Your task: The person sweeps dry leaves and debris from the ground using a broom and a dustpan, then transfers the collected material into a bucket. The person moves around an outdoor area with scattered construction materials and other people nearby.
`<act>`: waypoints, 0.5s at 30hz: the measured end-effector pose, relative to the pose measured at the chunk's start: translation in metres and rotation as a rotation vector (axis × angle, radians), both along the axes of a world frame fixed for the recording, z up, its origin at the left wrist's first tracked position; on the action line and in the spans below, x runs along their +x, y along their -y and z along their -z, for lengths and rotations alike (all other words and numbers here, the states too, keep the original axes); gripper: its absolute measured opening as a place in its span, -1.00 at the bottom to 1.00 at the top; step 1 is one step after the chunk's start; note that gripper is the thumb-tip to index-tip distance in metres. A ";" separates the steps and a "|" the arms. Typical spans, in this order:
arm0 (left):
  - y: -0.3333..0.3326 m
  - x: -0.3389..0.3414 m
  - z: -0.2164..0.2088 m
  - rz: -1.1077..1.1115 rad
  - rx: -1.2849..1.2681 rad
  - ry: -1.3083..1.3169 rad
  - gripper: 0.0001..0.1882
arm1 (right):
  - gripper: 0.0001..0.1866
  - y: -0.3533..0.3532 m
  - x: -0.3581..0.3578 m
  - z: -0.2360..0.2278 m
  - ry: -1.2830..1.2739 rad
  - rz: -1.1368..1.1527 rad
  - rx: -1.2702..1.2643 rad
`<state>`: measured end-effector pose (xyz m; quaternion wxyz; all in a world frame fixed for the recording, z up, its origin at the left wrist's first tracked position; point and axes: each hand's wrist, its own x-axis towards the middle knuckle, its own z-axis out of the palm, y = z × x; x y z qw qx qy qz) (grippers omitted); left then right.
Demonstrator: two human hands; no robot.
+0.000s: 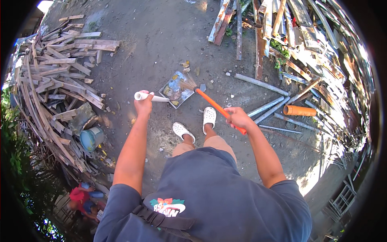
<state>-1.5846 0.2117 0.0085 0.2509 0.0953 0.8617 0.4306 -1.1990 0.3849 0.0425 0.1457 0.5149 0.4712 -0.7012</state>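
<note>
Gripping the white handle (150, 97) of a flat dustpan (176, 89), the left hand (144, 105) is clenched round it, the pan lying on the dirt just beyond and to the right of the fist. The right hand (238, 117) grasps an orange broom handle (219, 109), whose bristles (188, 84) reach forward-left from the grip onto the pan. Both arms extend forward, elbows slightly bent, above white clogs (209, 117).

Ahead of the feet (196, 123): dustpan (176, 89). Left of it: plank pile (56, 76), bucket (92, 138). Right: pipes (270, 105).
</note>
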 end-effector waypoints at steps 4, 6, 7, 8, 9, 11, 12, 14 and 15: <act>0.021 -0.006 0.013 -0.052 0.037 0.000 -0.72 | -0.49 -0.031 -0.039 0.022 -0.034 -0.057 0.268; 0.026 -0.008 0.006 -0.019 0.025 0.011 -0.72 | -0.57 -0.048 -0.067 0.066 0.000 -0.100 0.504; 0.028 -0.009 0.004 -0.014 0.027 0.009 -0.72 | -0.61 -0.053 -0.081 0.084 0.047 -0.139 0.666; 0.028 -0.008 0.002 -0.011 0.031 0.007 -0.72 | -0.62 -0.058 -0.094 0.099 0.063 -0.160 0.703; 0.030 -0.007 0.003 -0.017 0.038 0.010 -0.72 | -0.62 -0.063 -0.105 0.109 0.081 -0.190 0.744; 0.030 -0.008 0.004 -0.043 0.032 0.027 -0.72 | -0.61 -0.063 -0.109 0.118 0.112 -0.269 0.667; 0.026 -0.008 0.004 -0.063 0.021 0.046 -0.73 | -0.58 -0.061 -0.106 0.118 0.123 -0.317 0.549; 0.022 -0.010 0.006 -0.082 -0.015 0.058 -0.73 | -0.53 -0.051 -0.094 0.106 0.102 -0.429 0.419; 0.025 -0.011 0.010 -0.100 -0.039 0.051 -0.74 | -0.51 -0.041 -0.084 0.083 0.065 -0.516 0.407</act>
